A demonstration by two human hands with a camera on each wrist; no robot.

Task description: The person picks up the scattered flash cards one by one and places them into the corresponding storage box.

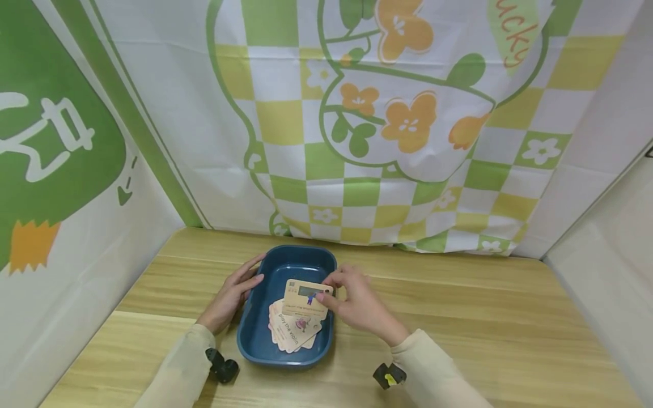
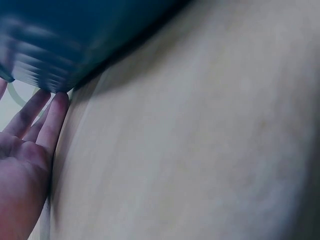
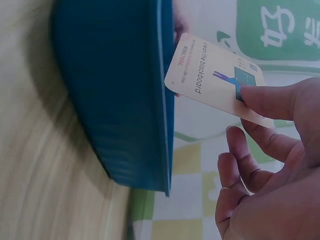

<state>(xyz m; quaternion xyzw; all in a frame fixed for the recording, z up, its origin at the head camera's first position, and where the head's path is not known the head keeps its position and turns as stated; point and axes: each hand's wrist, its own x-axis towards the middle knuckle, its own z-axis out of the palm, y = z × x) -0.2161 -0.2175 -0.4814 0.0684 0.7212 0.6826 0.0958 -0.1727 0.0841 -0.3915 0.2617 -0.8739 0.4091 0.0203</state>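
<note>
A deep blue rectangular tray (image 1: 278, 277) stands on the table. My right hand (image 1: 359, 303) pinches a cream flash card (image 3: 197, 77) between thumb and index finger at one corner, over the tray's right rim. That card reads "clean the blackboard" and bears a small figure at a board. Beneath it in the tray, several cards lie in a loose fan, the top one a "play the violin" card (image 1: 291, 335). At the tray's left side rests my left hand (image 1: 232, 297), its thumb by the rim and its straight fingertips (image 2: 59, 102) against the outer wall.
The wooden table (image 1: 459, 317) extends on both sides of the tray. Behind it hangs a green and yellow checked cloth (image 1: 331, 187) with flowers. White side walls flank the table. Each sleeve has a black wrist camera (image 1: 223, 366) at its cuff.
</note>
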